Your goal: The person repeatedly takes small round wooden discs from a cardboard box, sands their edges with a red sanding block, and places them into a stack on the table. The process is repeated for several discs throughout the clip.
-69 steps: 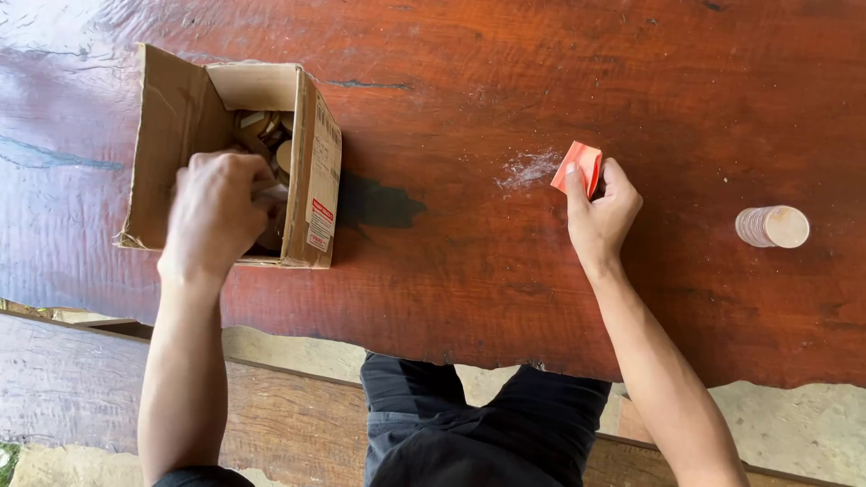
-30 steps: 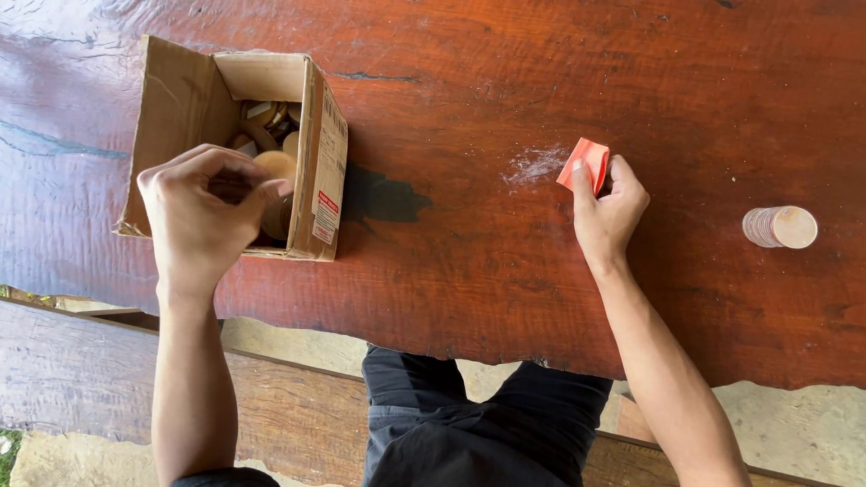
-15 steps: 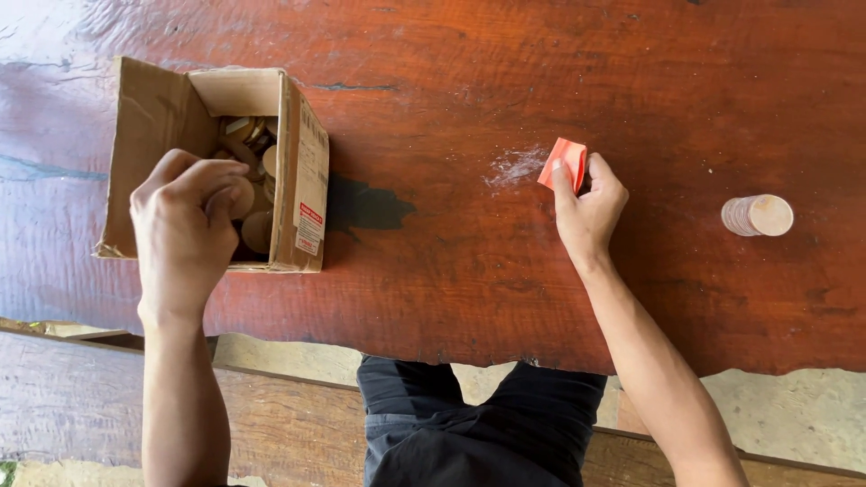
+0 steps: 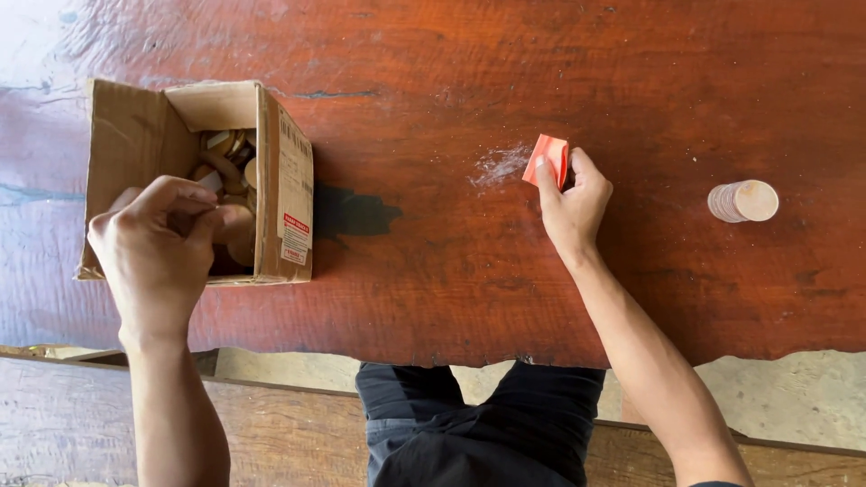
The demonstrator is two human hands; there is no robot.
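Both your hands grip: left hand (image 4: 153,257) pinches a wooden disc (image 4: 233,223) over the box (image 4: 126,144), right hand (image 4: 570,206) clasps folded sandpaper (image 4: 548,159)

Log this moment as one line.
left hand: holds wooden disc over box | right hand: holds orange sandpaper | disc stack: right

One head cam, looking straight down, close over table (image 4: 469,81).

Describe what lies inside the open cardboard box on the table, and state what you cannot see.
Inside the cardboard box lie round wooden discs, loosely piled. The left hand pinches one disc above them. The hand and the near wall hide the rest; their number cannot be told.
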